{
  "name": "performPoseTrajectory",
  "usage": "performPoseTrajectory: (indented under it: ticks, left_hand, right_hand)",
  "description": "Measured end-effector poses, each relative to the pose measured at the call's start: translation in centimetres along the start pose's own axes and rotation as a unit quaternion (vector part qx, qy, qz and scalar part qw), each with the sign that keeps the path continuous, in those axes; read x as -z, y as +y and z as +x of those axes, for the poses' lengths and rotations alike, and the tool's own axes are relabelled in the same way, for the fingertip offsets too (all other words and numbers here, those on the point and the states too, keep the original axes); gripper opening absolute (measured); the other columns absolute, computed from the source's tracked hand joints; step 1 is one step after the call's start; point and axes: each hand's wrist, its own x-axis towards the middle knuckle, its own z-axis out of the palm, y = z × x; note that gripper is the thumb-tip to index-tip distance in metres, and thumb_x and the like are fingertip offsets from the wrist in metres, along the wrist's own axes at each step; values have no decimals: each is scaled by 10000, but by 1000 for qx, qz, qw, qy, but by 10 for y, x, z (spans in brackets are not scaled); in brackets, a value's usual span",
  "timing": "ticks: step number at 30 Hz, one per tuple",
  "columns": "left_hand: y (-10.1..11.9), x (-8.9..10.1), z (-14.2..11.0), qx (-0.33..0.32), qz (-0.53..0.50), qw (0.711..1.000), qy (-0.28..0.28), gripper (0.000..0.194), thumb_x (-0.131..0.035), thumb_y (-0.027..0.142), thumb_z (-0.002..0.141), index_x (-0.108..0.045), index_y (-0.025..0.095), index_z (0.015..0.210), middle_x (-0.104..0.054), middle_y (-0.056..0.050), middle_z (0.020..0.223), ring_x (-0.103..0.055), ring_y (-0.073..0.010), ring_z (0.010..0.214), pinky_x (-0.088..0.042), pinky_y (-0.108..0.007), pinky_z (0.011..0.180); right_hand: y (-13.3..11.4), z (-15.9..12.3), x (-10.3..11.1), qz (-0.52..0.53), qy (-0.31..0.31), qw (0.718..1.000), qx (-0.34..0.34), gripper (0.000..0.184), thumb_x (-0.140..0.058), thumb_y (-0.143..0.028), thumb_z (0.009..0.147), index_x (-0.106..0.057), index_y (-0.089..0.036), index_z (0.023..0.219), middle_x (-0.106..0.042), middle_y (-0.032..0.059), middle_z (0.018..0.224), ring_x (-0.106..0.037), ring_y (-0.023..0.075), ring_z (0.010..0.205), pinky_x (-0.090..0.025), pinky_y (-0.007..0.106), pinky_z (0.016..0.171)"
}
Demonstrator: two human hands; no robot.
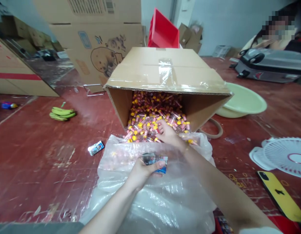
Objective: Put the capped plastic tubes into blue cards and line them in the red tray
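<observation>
My left hand (pixel 146 170) is closed around a small blue printed packet (pixel 162 168), thumb on top, above the clear plastic liner (pixel 130 191). Further forward, my right hand (pixel 168 133) reaches into the mouth of a cardboard box (pixel 135 73) lying on its side. Its fingers are pinched at a small yellow-capped vial (pixel 156 127). Around them lies a heap of such clear vials (pixel 162 109) with pink contents, filling the lower part of the box. The liner spills out of the opening toward me and lies under my forearms.
A blue packet (pixel 96 148) and bananas (pixel 62 113) lie on the red floor at left. To the right are a pale green basin (pixel 243 100), a tape roll (pixel 217 128), a white slatted lid (pixel 284 156) and a yellow phone (pixel 282 195). Behind, a person sits near a grey suitcase (pixel 272 65).
</observation>
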Motion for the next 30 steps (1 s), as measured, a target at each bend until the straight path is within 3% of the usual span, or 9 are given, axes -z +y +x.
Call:
performPoseTrajectory:
  ticks: [2, 5, 8, 13, 16, 22, 27, 30]
  left_hand:
    - [0, -2, 3, -5, -6, 1000, -1, 419, -882, 379, 534, -736, 120, 829, -717, -60, 743, -641, -160, 643, -544, -250, 544]
    - [-2, -8, 5, -9, -6, 1000, -12, 415, -873, 394, 550, -727, 120, 825, -687, -34, 691, -606, -136, 598, -545, -253, 549]
    - [-5, -12, 6, 7, 14, 1000, -24, 415, -818, 475, 615, -712, 127, 815, -669, -31, 663, -617, -152, 601, -562, -296, 587]
    - [-7, -11, 7, -45, 83, 994, -53, 352, -779, 461, 680, -727, 132, 793, -710, -70, 722, -633, -153, 628, -501, -243, 590]
    - [-3, -11, 6, -77, 90, 991, -68, 307, -793, 421, 671, -688, 133, 652, -683, -51, 635, -582, -127, 564, -452, -220, 548]
    - [2, -14, 5, -101, 83, 988, -79, 302, -815, 392, 648, -667, 131, 613, -645, -18, 574, -541, -108, 542, -433, -213, 557]
    - [-2, -13, 5, -82, 60, 992, -68, 297, -838, 378, 621, -689, 123, 645, -671, -31, 598, -582, -117, 561, -467, -218, 581]
    - [-1, -17, 2, -31, -6, 997, -66, 351, -815, 411, 655, -726, 124, 837, -716, -66, 725, -651, -160, 646, -525, -271, 639]
  right_hand:
    - [-13, -23, 24, 78, 14, 997, 16, 398, -604, -200, 819, -399, -237, 1158, -525, -40, 796, -563, 108, 685, -478, 228, 613]
    - [-35, -60, 53, 230, 7, 972, 53, 311, -633, -274, 841, -430, -264, 1077, -553, -10, 899, -597, 129, 797, -517, 274, 709]
    - [-48, -90, 65, 257, 24, 964, 57, 278, -661, -249, 834, -464, -266, 1029, -556, 7, 938, -606, 147, 848, -531, 306, 749]
    - [-51, -107, 66, 152, 74, 983, 68, 265, -633, -213, 857, -481, -267, 1068, -559, 32, 995, -613, 153, 856, -531, 322, 776]
    - [-52, -106, 65, 96, 72, 988, 100, 275, -620, -203, 866, -479, -274, 1091, -572, 34, 985, -616, 161, 860, -533, 319, 759]
    - [-58, -101, 63, 30, 41, 992, 118, 219, -584, -231, 890, -476, -251, 1079, -568, 44, 960, -603, 172, 863, -520, 343, 775]
    - [-51, -95, 54, 130, -14, 989, 75, 202, -607, -268, 879, -481, -238, 1033, -554, 24, 917, -596, 145, 805, -515, 306, 726]
    - [-44, -97, 45, 224, -28, 974, 23, 193, -599, -340, 883, -483, -235, 997, -566, 13, 856, -590, 138, 765, -518, 285, 669]
